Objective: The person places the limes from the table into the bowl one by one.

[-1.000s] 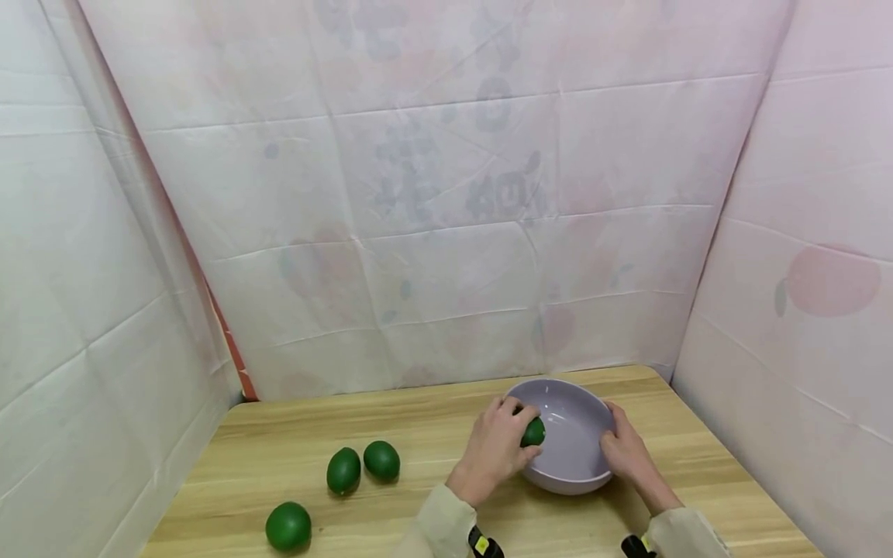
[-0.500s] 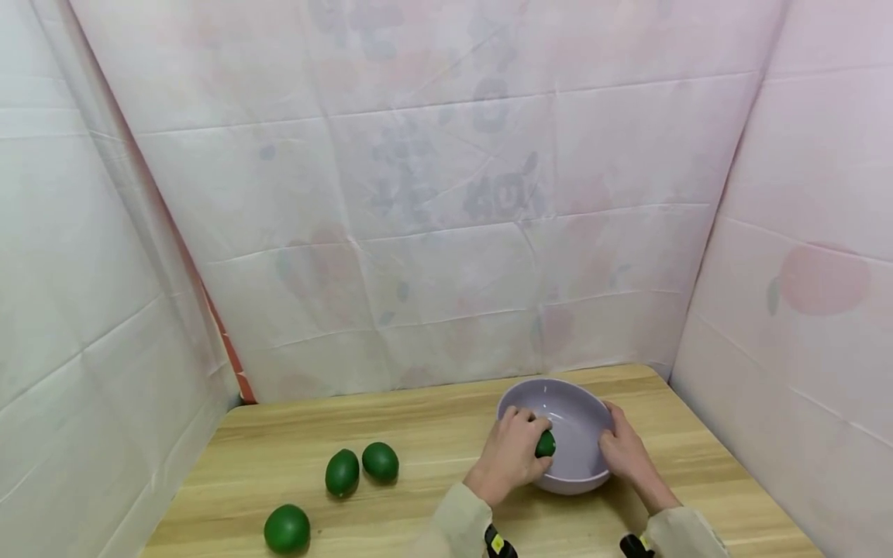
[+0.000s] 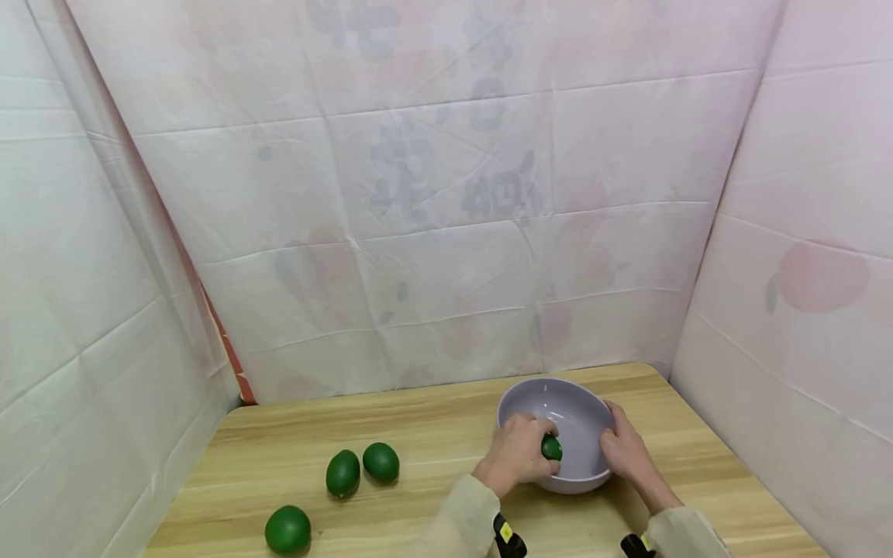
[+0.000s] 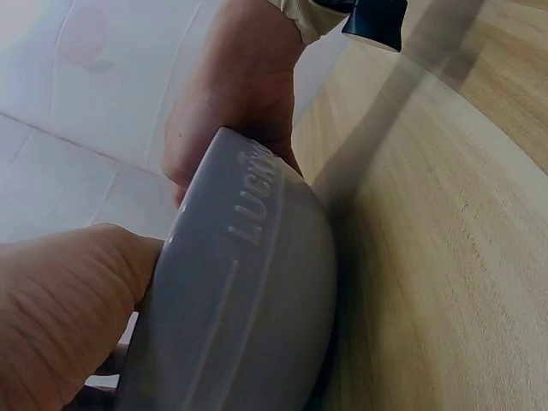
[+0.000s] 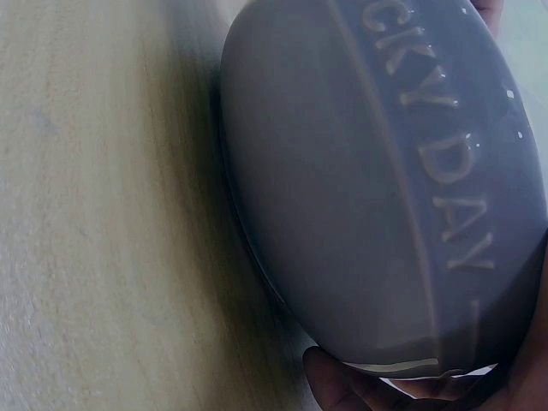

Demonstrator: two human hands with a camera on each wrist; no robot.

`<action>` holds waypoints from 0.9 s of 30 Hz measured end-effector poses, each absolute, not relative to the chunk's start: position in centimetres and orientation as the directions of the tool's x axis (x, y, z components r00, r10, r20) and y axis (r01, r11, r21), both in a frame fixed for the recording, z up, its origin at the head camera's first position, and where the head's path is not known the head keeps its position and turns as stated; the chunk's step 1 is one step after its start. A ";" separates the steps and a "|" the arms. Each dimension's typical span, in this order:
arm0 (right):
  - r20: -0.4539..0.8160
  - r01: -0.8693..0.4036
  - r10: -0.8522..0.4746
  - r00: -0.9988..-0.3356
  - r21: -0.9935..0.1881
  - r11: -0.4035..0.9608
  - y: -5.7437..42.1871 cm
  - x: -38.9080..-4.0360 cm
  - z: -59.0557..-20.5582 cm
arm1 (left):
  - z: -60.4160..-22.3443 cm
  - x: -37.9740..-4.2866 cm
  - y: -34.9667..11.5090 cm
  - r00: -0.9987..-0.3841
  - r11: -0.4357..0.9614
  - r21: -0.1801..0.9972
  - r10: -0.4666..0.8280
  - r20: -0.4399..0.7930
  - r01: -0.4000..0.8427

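Note:
In the head view a lilac bowl (image 3: 582, 434) stands on the right part of the table. My left hand (image 3: 518, 456) reaches over its near left rim and grips a dark green lime (image 3: 551, 447) inside it, low near the wall. My right hand (image 3: 628, 449) holds the bowl's right rim, thumb at the inner side. Raised lettering runs along the outer wall of the bowl (image 5: 342, 171) in the right wrist view, where fingers (image 5: 330, 377) reach under its side. From the left wrist, the bowl (image 4: 274, 282) hides the lime.
Two limes lie close together, one lime (image 3: 343, 473) left of the other lime (image 3: 380, 463). A third lime (image 3: 287, 530) is nearer the front left. The wooden table (image 3: 446, 442) is enclosed by pale sheets (image 3: 446, 271) at the back and sides.
My left hand has moved right and slightly down, carrying the lime from the bowl's left rim deeper inside. My right hand keeps its hold on the rim; the other limes lie still.

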State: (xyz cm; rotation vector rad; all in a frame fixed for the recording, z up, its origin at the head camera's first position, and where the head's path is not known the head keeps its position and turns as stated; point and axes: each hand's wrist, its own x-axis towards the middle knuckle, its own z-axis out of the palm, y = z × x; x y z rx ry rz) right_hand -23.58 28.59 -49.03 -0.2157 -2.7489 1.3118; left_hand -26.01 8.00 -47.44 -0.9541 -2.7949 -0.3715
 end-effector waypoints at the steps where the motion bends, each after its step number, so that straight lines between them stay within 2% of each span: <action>1: 0.018 0.090 0.165 -0.986 -0.779 0.621 28.6 -23.6 -49.0 | -47.6 -26.1 8.1 -0.789 0.769 0.190 0.571 0.225 0.611; 11: 0.021 0.087 0.163 -0.986 -0.774 0.628 28.6 -23.6 -49.0 | -47.8 -26.2 8.6 -0.824 0.789 0.242 0.531 0.194 0.565; 27: 0.049 0.066 0.163 -0.985 -0.769 0.636 28.8 -23.9 -49.6 | -48.5 -26.7 9.3 -0.828 0.800 0.217 0.530 0.182 0.559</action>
